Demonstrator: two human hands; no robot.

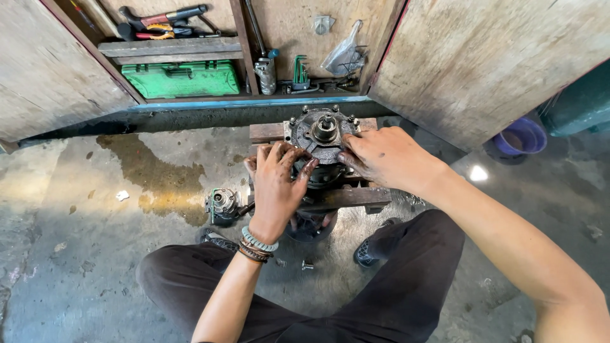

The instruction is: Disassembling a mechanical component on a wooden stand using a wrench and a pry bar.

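From the head camera, the left hand [277, 184] is curling its greasy fingers over the near rim of a round, bolted metal housing [323, 134], wrist bent downward. The right hand [384, 155] is lying flat, fingertips pressing the housing's right edge, grasping nothing closed. The housing is sitting on a low wooden stand [346, 197] between the person's knees, on the concrete floor [95, 241].

Round, greasy metal hub assembly [323, 134], ringed with bolts, central shaft upright. It rests flat on a wooden block [267, 132] above the floor.
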